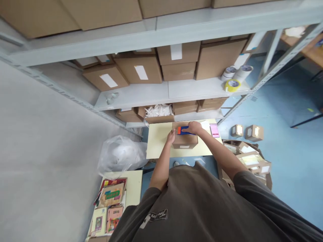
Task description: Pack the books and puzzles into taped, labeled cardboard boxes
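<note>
A cardboard box (185, 141) sits on the pale yellow table (157, 141) in front of me, a white label on its near side. My right hand (194, 127) is closed around a blue tape dispenser with an orange end (186, 130), which lies across the box's top. At the box's left edge, my left hand (171, 136) has its fingers closed against the cardboard, close to the orange end. The dispenser's underside and part of its grip are hidden. A phone with a pink screen (214, 130) lies to the right of my right hand.
Beyond the table stands a metal shelf (131, 95) with boxes and tape rolls (232, 85). A box of white packing pieces (159, 110) is below. Left are a clear plastic bag (122, 154) and books (111, 195). Small cartons (254, 132) and a carton pile (249, 159) are right.
</note>
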`<state>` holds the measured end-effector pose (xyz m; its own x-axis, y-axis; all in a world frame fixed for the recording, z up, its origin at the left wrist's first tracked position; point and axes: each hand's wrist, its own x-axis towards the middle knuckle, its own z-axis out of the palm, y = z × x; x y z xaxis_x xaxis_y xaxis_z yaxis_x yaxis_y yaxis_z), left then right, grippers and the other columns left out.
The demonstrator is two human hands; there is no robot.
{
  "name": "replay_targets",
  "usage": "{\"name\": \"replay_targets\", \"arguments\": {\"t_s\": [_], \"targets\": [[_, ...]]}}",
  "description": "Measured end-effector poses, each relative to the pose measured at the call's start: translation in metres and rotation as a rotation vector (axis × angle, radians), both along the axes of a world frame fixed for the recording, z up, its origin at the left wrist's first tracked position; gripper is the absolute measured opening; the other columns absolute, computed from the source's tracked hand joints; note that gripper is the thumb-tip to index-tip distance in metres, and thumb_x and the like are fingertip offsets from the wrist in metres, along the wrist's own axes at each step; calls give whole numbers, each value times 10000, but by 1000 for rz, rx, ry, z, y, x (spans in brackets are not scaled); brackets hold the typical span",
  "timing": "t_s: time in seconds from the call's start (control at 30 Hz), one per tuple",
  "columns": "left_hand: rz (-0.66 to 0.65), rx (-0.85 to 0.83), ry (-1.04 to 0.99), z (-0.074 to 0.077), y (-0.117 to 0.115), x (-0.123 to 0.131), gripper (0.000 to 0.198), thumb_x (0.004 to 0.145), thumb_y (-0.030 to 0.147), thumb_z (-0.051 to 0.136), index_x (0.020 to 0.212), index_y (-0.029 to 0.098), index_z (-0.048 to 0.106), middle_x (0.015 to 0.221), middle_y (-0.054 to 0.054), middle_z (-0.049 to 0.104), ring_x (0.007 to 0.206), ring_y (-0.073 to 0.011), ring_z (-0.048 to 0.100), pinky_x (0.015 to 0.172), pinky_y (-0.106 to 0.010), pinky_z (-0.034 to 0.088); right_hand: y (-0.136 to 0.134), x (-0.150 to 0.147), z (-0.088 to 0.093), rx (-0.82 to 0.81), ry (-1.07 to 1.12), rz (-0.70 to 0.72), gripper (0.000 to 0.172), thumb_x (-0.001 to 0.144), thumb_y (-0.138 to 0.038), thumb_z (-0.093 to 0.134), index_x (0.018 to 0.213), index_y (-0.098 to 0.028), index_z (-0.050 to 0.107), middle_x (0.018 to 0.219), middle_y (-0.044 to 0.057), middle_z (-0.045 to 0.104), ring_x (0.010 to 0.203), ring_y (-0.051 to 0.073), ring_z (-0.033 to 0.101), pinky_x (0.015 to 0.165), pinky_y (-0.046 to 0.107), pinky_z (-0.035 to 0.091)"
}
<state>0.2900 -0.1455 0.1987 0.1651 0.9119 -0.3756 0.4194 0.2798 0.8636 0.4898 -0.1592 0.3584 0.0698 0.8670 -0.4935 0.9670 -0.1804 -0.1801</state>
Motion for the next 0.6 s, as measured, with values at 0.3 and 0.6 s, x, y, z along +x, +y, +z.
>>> {"name": "replay_targets", "arguments": {"t_s": [0.3,0.6], "targets": [[-105,44,36,-16,-12,68,598,1096,618,441,1306,154,754,1382,-174,753,1387,-342,641,1176,-421,472,-90,210,-11,-14,-71,-90,756,840,-885,648,1014,-173,834,1049,198,821,960,327,762,730,330,498],[-65,10,-78,-29,5,36,621,1098,595,440,1418,136,709,1477,-166,702,1430,-301,621,1203,-406,464,-117,250,-40,-28,-39,-217,656,844,-852,663,828,-207,781,897,140,795,829,278,727,642,312,423]]}}
